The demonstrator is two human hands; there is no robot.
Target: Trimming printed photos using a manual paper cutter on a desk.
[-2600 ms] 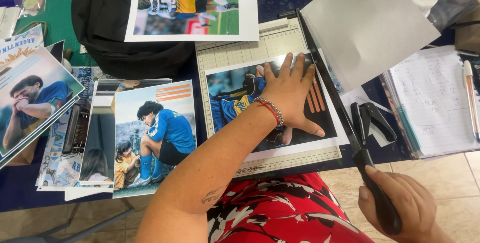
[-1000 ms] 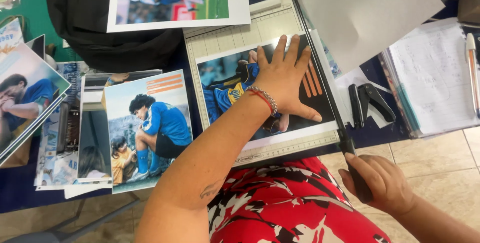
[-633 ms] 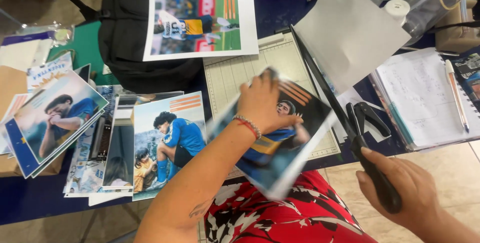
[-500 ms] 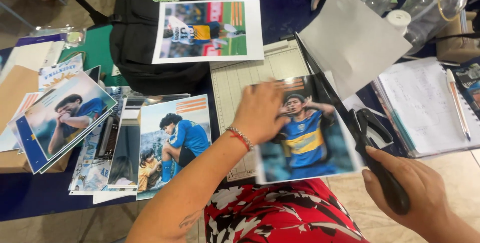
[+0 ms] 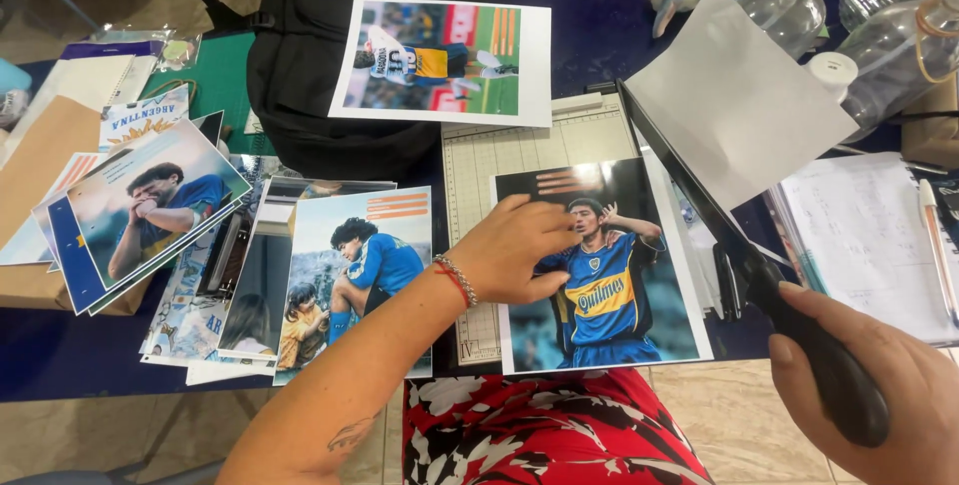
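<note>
At about nine o'clock on your dark blue table (image 5: 60,365) lies a fanned stack of glossy football photographs (image 5: 140,210), its top sheet showing a player in blue with hands at the face. Just to the right of it, a printed photograph of a curly-haired player in blue with a child (image 5: 355,280) lies flat over other sheets. At twelve o'clock a black fabric backpack (image 5: 300,65) carries a white-bordered print of a match on a green pitch (image 5: 445,60). Your left hand (image 5: 514,250) sits near the centre, fingers spread and pressed flat on the left edge of a glossy photograph of a player in a blue and yellow shirt (image 5: 599,275); that photograph lies upright on the pale gridded board of a paper trimmer (image 5: 499,160), its lower edge reaching over the table edge toward your red, black and white patterned clothing (image 5: 539,435). The trimmer's long black blade arm (image 5: 689,190) stands raised, running from one o'clock down to five o'clock, with a blank white sheet (image 5: 734,95) just beyond it. Your right hand (image 5: 879,395) at five o'clock is closed around the arm's black handle. At three o'clock lie written paper sheets (image 5: 859,235) with a pen, and clear plastic bottles (image 5: 879,15) stand at two o'clock.
</note>
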